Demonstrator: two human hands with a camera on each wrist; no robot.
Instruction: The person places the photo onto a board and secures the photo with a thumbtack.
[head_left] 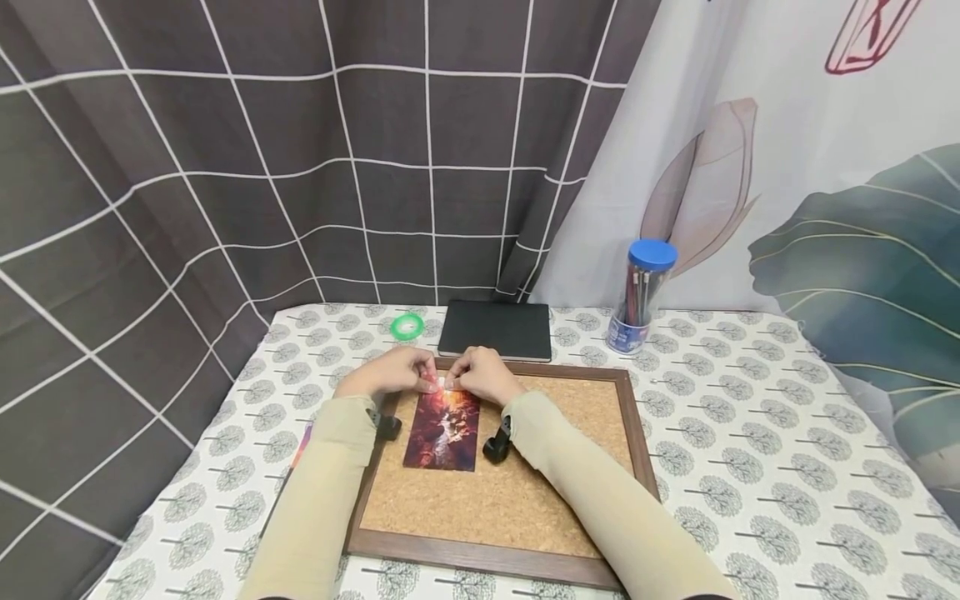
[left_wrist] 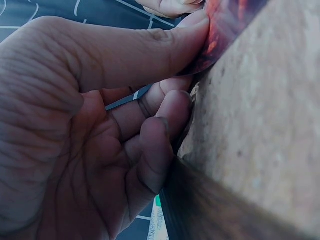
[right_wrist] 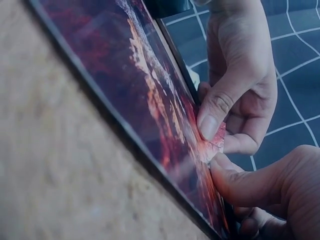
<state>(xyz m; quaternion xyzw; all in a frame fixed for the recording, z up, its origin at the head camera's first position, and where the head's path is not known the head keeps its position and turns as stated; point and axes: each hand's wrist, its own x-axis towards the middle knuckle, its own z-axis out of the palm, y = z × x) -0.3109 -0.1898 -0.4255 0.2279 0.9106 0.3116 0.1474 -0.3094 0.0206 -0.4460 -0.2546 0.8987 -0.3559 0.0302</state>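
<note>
A glossy red and purple picture print lies over the cork board, its top end raised a little. My left hand pinches the top edge left of the middle, thumb in front; in the left wrist view that hand's other fingers curl behind, near the wooden frame. Close beside it, my right hand pinches the same edge. In the right wrist view a small pale, crinkled strip shows at the print's edge between the two thumbs.
A green ring-shaped roll and a black notebook lie behind the board. At the back right stands a clear, blue-lidded jar of pencils. The board's brown frame rests on a tree-patterned cloth. A dark checked curtain hangs behind.
</note>
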